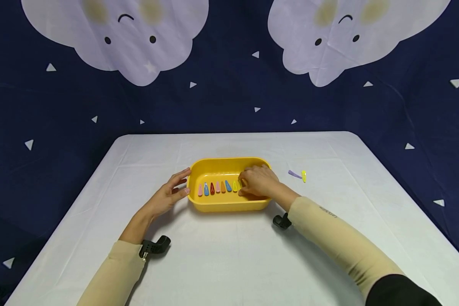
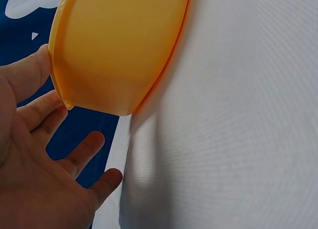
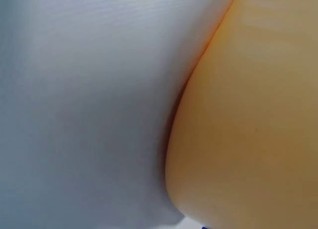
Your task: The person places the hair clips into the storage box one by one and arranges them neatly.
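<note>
A yellow plastic tray sits on the white table, with a row of small hair clips in pink, blue, red, orange and yellow lying in it. My left hand is at the tray's left end, thumb and fingertips touching the rim, the other fingers spread, as the left wrist view shows. Inside the tray's right part is my right hand, fingers bent downward beside the row's right end. Whatever lies between those fingertips is mostly hidden. The right wrist view shows only the tray's outer wall and cloth.
To the right of the tray, a purple hair clip and a yellow hair clip lie on the white tablecloth. Behind the table hangs a dark blue cloth with clouds and triangles.
</note>
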